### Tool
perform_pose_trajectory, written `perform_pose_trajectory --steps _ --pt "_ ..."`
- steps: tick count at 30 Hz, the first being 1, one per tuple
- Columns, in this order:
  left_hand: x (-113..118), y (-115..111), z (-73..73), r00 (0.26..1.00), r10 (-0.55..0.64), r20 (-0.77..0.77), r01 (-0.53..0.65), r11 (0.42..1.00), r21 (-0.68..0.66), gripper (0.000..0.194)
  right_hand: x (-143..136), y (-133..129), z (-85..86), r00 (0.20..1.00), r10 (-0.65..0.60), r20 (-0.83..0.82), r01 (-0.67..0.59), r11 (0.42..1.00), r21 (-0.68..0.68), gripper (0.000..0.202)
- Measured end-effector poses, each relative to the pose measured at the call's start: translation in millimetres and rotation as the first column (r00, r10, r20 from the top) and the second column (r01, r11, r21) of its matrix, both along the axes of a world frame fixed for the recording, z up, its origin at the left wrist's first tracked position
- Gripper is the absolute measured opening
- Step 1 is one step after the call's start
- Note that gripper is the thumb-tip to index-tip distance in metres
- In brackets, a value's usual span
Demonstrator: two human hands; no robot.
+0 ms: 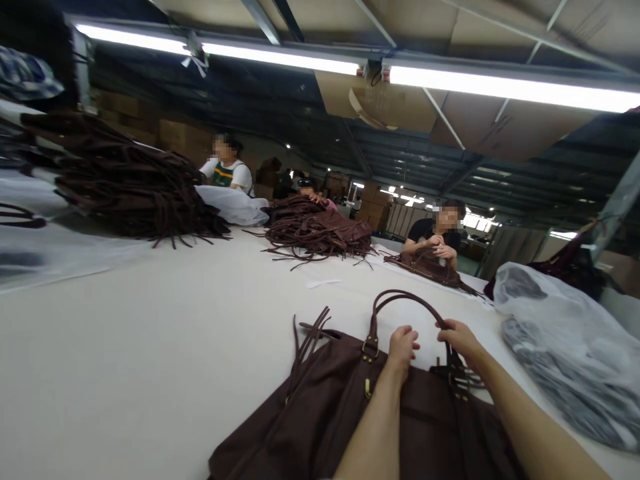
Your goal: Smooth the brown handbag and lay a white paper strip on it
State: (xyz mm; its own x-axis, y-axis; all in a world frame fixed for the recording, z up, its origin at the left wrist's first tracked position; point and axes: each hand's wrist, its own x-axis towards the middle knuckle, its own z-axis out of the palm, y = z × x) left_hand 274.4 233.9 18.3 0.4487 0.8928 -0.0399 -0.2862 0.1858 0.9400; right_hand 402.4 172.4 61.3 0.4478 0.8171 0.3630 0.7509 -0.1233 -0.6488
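A dark brown handbag [340, 393] lies on the white table below me, its two looped handles [400, 297] standing up in an arch. My right hand [460, 339] is closed around the right side of the handles, just above their metal fittings. Over the bag's top edge, between the handle ends, is my left hand [403, 345]. Its fingers are curled in, and whatever they may hold is hidden. Thin brown straps [313, 333] stick up at the bag's left end, and a small brass zipper pull [368, 388] shows on the front.
Brown bags with dangling straps are piled at the far left [130, 180] and back middle [320, 230] of the white table [150, 347]. A clear plastic bag with grey contents [570, 360] lies at the right. Across the table, a person [435, 233] handles another brown bag [425, 265]; others are farther back.
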Motion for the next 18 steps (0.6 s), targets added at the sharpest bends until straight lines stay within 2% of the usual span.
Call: perform_pose_trajectory --steps 2,5,6,8,10,12,13,14,16,18 --pt "-4 0 24.4 0.999 -0.046 0.006 0.046 0.999 -0.009 0.041 7 -7 23.4 0.999 0.050 0.007 -0.050 0.999 0.009 0.018" --pt "-15 -7 74.8 0.994 -0.086 0.072 0.083 0.995 0.046 0.063 0 -28 54.6 0.993 0.092 0.074 -0.094 0.995 0.029 0.021" --pt "-21 -12 92.9 0.990 -0.097 0.104 0.089 0.993 0.079 0.063 -7 -37 62.3 0.990 0.087 0.108 -0.091 0.995 0.033 0.020" --pt "-31 -25 126.2 0.973 -0.166 0.159 0.141 0.977 0.158 0.044 -28 -57 72.6 0.983 0.038 0.181 -0.043 0.999 0.025 0.016" --pt "-37 -34 151.0 0.946 -0.267 0.186 0.226 0.951 0.212 0.028 -49 -70 77.0 0.966 -0.059 0.250 0.058 0.998 0.011 0.015" --pt "-34 -35 165.2 0.913 -0.349 0.210 0.301 0.925 0.232 0.023 -63 -73 78.7 0.942 -0.131 0.308 0.142 0.990 -0.013 0.017" --pt "-31 -34 168.7 0.914 -0.339 0.224 0.291 0.931 0.220 0.021 -66 -74 80.1 0.931 -0.145 0.335 0.164 0.986 -0.027 0.019" --pt "-26 -31 170.5 0.936 -0.273 0.221 0.234 0.954 0.185 0.020 -66 -77 82.5 0.923 -0.145 0.357 0.169 0.985 -0.039 0.023" --pt "-21 -26 170.5 0.945 -0.249 0.212 0.219 0.963 0.156 0.020 -57 -95 92.1 0.931 -0.054 0.361 0.100 0.989 -0.112 0.030" --pt "-21 -22 168.8 0.955 -0.214 0.205 0.189 0.972 0.137 0.023 -35 -135 107.9 0.950 0.094 0.297 -0.025 0.973 -0.229 0.028"
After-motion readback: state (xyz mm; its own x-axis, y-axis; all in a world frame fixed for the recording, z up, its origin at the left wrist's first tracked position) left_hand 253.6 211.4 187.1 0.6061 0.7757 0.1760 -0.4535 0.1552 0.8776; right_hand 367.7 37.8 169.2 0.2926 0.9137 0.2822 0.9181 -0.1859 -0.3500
